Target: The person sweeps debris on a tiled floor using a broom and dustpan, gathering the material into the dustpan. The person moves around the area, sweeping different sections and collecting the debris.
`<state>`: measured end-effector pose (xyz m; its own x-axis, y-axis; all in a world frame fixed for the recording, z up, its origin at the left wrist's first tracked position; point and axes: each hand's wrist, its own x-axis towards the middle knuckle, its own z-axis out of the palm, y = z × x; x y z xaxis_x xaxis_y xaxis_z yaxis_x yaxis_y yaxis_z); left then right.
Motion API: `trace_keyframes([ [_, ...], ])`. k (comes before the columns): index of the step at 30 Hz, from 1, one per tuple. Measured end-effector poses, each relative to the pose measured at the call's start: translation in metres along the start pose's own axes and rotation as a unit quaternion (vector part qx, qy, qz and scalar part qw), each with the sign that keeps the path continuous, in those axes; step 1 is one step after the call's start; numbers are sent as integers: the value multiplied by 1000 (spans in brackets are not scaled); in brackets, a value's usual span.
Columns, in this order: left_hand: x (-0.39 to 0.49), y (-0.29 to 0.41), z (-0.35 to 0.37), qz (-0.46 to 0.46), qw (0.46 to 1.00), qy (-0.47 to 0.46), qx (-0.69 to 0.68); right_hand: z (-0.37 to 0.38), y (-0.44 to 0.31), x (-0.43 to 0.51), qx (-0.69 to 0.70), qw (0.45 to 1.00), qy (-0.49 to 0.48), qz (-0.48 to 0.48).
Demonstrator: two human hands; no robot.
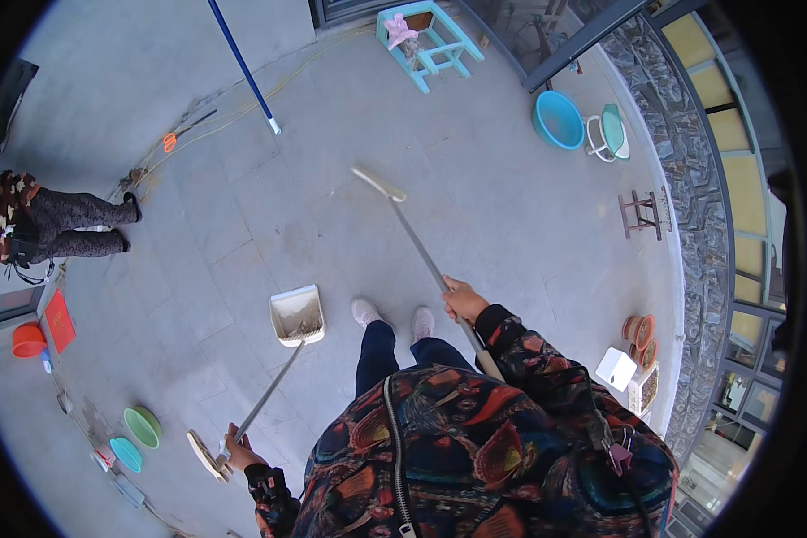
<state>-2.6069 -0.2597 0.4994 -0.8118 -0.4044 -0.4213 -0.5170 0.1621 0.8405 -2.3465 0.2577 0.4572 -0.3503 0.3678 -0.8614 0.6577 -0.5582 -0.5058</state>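
Note:
My right hand (465,298) grips the grey pole of a broom (420,247). The broom's pale head (379,183) is on or just over the paving, out ahead of my feet and slightly blurred. Low on the left, my left hand (243,451) is closed around the upper part of a long-handled dustpan's pole (269,390), just by its beige end piece (205,457). The cream dustpan (297,315) rests on the floor left of my shoes, with grey dirt (304,327) gathered inside near the handle side.
Another person (54,218) stands by the left wall. A blue pole (245,70) leans in from the top. An upturned turquoise stool (437,44), a blue basin (558,120) and a small wooden stool (642,214) stand ahead and right. Green (142,427) and turquoise basins (126,454) lie left.

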Motion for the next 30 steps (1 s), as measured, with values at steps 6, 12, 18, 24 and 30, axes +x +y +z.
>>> trace_keyframes([
  [6,4,-7,-5,-33,997,63,-23,-21,-28,-3,49,999,-6,-22],
  [12,7,-26,-7,-44,987,136,-69,-100,-26,22,122,981,145,-29],
  [18,5,-30,-2,-103,964,216,-119,-213,-47,96,221,943,247,-36],
  [24,2,-15,15,-160,927,312,-132,-306,-83,151,222,949,223,-35],
  [30,-8,-11,41,-106,950,290,-41,-262,-80,149,52,978,198,-30],
])
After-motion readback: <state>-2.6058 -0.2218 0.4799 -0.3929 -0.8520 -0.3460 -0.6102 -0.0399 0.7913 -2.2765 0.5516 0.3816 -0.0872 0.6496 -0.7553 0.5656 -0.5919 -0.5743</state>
